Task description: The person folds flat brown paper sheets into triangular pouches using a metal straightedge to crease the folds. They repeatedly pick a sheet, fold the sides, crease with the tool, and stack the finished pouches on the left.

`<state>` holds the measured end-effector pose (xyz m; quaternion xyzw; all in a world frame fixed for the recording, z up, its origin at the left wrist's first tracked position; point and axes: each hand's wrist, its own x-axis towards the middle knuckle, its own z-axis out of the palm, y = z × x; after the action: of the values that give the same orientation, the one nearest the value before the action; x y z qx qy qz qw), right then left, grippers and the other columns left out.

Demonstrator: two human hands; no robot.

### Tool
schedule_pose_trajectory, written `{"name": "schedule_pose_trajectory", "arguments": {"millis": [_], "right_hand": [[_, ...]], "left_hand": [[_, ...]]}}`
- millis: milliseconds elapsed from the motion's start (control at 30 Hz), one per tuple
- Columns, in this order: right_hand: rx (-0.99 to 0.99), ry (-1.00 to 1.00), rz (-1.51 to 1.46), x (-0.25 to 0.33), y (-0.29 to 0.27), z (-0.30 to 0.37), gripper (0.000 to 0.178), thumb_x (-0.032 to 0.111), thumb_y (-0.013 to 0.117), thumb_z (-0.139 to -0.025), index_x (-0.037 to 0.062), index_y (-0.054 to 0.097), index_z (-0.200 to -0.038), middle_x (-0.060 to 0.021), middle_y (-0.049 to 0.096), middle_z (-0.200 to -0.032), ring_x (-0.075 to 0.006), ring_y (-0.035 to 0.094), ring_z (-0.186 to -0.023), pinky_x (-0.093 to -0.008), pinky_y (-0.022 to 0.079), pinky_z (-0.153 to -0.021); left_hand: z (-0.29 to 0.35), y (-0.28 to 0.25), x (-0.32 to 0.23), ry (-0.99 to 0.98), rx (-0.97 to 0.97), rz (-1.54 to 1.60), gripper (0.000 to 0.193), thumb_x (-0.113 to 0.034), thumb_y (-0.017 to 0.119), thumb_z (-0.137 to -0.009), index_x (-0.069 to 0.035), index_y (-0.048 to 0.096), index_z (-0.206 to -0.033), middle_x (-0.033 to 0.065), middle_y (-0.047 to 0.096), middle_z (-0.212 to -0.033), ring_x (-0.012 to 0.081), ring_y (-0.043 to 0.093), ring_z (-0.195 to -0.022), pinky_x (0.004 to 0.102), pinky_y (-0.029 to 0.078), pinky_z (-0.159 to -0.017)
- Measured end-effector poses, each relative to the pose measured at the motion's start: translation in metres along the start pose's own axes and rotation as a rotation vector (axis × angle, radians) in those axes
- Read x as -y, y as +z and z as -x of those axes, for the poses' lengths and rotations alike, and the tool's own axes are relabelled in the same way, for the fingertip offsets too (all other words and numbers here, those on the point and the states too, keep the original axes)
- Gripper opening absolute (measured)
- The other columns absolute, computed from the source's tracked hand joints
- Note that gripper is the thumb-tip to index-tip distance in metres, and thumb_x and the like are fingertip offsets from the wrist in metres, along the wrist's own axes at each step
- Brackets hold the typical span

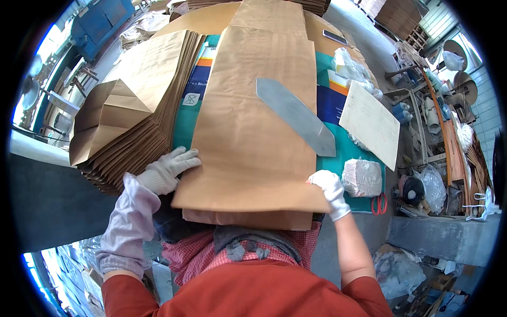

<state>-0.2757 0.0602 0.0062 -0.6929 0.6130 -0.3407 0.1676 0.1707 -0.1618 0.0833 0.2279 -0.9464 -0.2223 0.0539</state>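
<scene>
Head view, white-gloved left hand (168, 170) spread, right hand (330, 192) pinching smooth brown paper (243, 142), flat pointed grey plate (297, 117)

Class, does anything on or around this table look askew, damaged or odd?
The grey plate lies slantwise on the brown paper, its lower end past the paper's right edge, so it looks askew. Also odd: only one sleeve cover, worn on the person's left.

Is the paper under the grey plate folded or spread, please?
Spread: the brown paper extends broad beneath the plate, its near end not folded.
</scene>
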Motion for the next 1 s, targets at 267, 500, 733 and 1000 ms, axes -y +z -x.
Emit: {"name": "schedule_pose_trajectory", "arguments": {"millis": [267, 500, 733, 1000], "right_hand": [[-0.007, 0.746, 0.194, 0.015, 0.011, -0.036, 0.04, 0.04, 0.075, -0.09, 0.0044, 0.064, -0.077, -0.019, 0.068, -0.074, -0.0379, 0.065, -0.071, -0.0461, 0.049, -0.066], [-0.17, 0.596, 0.6, 0.004, 0.05, -0.011, 0.029, 0.033, 0.075, -0.09, 0.0068, 0.063, -0.091, -0.0161, 0.066, -0.095, -0.0397, 0.066, -0.085, -0.0502, 0.052, -0.071], [-0.172, 0.48, 0.682, 0.013, 0.05, -0.029, 0.043, 0.023, 0.073, -0.092, 0.005, 0.059, -0.129, -0.0189, 0.063, -0.123, -0.0429, 0.063, -0.108, -0.0521, 0.052, -0.092], [0.1, -0.102, 0.597, 0.032, 0.068, -0.077, 0.072, 0.043, 0.077, -0.085, 0.0004, 0.058, -0.14, -0.0245, 0.047, -0.155, -0.0447, 0.042, -0.144, -0.0565, 0.031, -0.123]], "left_hand": [[-0.029, 0.067, 0.006, -0.909, -0.326, 0.209, 0.027, -0.034, 0.068, -0.097, -0.007, 0.07, -0.091, 0.0145, 0.072, -0.086, 0.033, 0.069, -0.078, 0.0438, 0.054, -0.072], [-0.036, 0.103, 0.008, -0.827, -0.47, -0.216, 0.028, -0.035, 0.062, -0.1, -0.01, 0.066, -0.088, 0.0143, 0.071, -0.087, 0.0396, 0.068, -0.082, 0.0529, 0.053, -0.073], [-0.039, 0.096, 0.007, -0.931, -0.403, -0.196, 0.027, -0.034, 0.058, -0.101, -0.011, 0.069, -0.09, 0.0132, 0.074, -0.089, 0.0375, 0.071, -0.083, 0.0506, 0.056, -0.075], [-0.053, 0.061, 0.009, -0.937, -0.023, -0.313, 0.024, -0.036, 0.061, -0.099, -0.014, 0.071, -0.103, 0.0089, 0.077, -0.095, 0.0334, 0.074, -0.086, 0.0501, 0.059, -0.077]]}}
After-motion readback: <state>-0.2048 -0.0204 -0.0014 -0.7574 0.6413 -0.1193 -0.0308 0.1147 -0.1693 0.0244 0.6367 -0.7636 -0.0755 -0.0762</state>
